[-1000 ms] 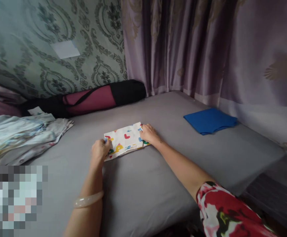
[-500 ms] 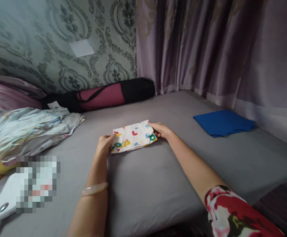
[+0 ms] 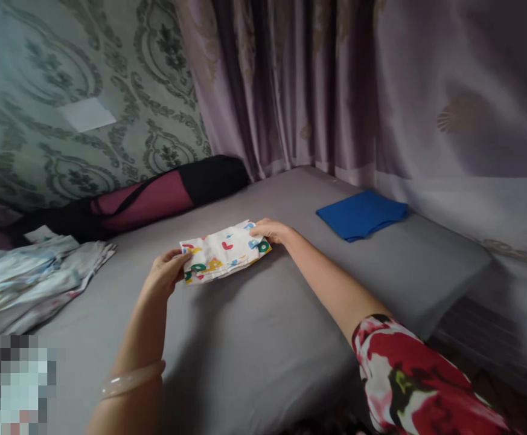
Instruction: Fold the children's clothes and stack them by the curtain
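Note:
A folded white cloth with colourful letter prints [image 3: 225,249] is stretched between my two hands, above the grey bed sheet [image 3: 263,338]. My left hand [image 3: 168,269] pinches its left end, thumb on top. At the right end my right hand [image 3: 270,231] grips the far corner, thumb on top and fingers underneath. Both hands are closed on the cloth. Its kind as a garment cannot be told from here. To the right of my right hand lies a folded blue cloth [image 3: 363,214], flat on the bed.
A long black and maroon bag [image 3: 145,202] lies along the wall at the back. Crumpled light clothes [image 3: 32,281] are heaped on the left. Purple curtains [image 3: 285,84] hang behind the bed, whose edge drops off at the right. A pixelated patch covers the lower left corner.
The view has turned to the right, so the bag, clothes and blue cloth appear further left. Both hands still hold the printed cloth, which now looks lifted off the sheet with a shadow below.

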Tool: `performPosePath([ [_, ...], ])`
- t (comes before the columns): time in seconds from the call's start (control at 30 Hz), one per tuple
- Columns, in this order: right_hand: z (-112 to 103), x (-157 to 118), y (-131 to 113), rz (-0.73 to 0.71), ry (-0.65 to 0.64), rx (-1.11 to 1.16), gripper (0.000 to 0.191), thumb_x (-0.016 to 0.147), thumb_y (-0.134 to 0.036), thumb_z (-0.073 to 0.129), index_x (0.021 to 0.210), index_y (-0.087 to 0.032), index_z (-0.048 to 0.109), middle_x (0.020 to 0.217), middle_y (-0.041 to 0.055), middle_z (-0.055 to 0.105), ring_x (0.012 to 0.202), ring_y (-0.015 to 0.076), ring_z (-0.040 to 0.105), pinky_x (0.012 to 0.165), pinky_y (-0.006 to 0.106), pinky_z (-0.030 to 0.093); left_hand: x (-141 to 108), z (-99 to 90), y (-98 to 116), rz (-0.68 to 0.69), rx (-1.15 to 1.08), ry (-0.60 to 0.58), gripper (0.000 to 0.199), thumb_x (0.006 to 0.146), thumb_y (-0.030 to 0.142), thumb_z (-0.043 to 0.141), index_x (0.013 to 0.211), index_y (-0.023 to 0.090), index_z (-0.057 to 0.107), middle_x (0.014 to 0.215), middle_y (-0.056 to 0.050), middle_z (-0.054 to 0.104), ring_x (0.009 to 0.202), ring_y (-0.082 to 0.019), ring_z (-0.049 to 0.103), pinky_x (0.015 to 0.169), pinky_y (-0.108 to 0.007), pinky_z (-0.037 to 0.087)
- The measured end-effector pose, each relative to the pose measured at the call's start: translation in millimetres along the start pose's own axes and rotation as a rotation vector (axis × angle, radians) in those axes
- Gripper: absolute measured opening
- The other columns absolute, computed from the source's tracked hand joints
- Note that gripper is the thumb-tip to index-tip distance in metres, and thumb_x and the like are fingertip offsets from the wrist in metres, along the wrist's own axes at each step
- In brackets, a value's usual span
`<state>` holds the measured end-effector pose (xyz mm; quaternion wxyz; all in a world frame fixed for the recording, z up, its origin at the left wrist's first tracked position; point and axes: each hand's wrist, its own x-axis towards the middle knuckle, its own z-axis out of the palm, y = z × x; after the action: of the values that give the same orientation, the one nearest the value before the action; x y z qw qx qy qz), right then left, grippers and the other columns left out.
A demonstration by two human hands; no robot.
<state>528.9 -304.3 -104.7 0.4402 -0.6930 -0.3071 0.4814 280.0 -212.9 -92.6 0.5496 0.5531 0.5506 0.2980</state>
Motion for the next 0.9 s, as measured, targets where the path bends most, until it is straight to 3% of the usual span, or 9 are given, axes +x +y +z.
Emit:
performPosePath([
  [0.17, -72, -6, 10, -0.15, 0.063, 0.073, 0.019, 0.069, -0.001, 0.057, 0.079, -0.014, 0.065, 0.06, -0.0016, 0.066, 0.053, 0.0096, 0.061, 0.052, 0.016, 0.05, -13, 59.7, 37, 0.081, -0.046, -0.127, 0.032, 0.067, 0.018, 0.072, 0.097, 0.012, 0.064, 0.068, 0.001, 0.064, 0.049, -0.008, 0.057, 0.048, -0.018, 0.049],
  [0.4, -198, -38, 15, -0.218, 0.234, 0.008, 0.041, 0.067, 0.002, 0.053, 0.1, -0.014, 0.07, 0.075, 0.0019, 0.073, 0.061, 0.0111, 0.065, 0.055, 0.016, 0.05, -35, 172.3, 70, 0.175, -0.122, -0.303, 0.042, 0.074, 0.021, 0.073, 0.113, 0.013, 0.06, 0.065, 0.001, 0.061, 0.042, -0.005, 0.053, 0.045, -0.019, 0.052],
  [0.5, -242, -59, 19, -0.25, 0.354, -0.048, 0.049, 0.068, 0.002, 0.052, 0.111, -0.016, 0.069, 0.085, 0.0025, 0.075, 0.067, 0.0118, 0.067, 0.059, 0.017, 0.052, -43, 217.1, 76, 0.184, -0.146, -0.388, 0.044, 0.077, 0.02, 0.07, 0.118, 0.014, 0.057, 0.065, 0.001, 0.061, 0.041, -0.005, 0.053, 0.047, -0.021, 0.054],
  [0.73, -297, -93, 35, -0.248, 0.678, -0.122, 0.056, 0.072, 0.003, 0.056, 0.125, -0.014, 0.062, 0.105, 0.0077, 0.073, 0.082, 0.0144, 0.068, 0.072, 0.022, 0.053, -56, 298.5, 70, 0.155, -0.155, -0.562, 0.046, 0.081, 0.019, 0.066, 0.125, 0.018, 0.053, 0.066, 0.002, 0.062, 0.043, -0.006, 0.055, 0.052, -0.022, 0.055],
  [0.8, -309, -96, 41, -0.242, 0.715, -0.172, 0.061, 0.072, 0.005, 0.054, 0.129, -0.014, 0.059, 0.109, 0.0078, 0.071, 0.084, 0.0142, 0.067, 0.072, 0.022, 0.052, -59, 317.0, 64, 0.128, -0.148, -0.581, 0.048, 0.082, 0.019, 0.065, 0.128, 0.019, 0.051, 0.067, 0.001, 0.062, 0.044, -0.006, 0.055, 0.053, -0.023, 0.055],
  [0.9, -326, -96, 52, -0.192, 0.725, -0.282, 0.057, 0.073, 0.005, 0.05, 0.123, -0.018, 0.064, 0.099, 0.0038, 0.073, 0.074, 0.0127, 0.065, 0.069, 0.022, 0.051, -64, 340.8, 54, 0.095, -0.158, -0.599, 0.051, 0.083, 0.019, 0.065, 0.131, 0.019, 0.048, 0.072, 0.001, 0.063, 0.046, -0.006, 0.056, 0.054, -0.023, 0.056],
])
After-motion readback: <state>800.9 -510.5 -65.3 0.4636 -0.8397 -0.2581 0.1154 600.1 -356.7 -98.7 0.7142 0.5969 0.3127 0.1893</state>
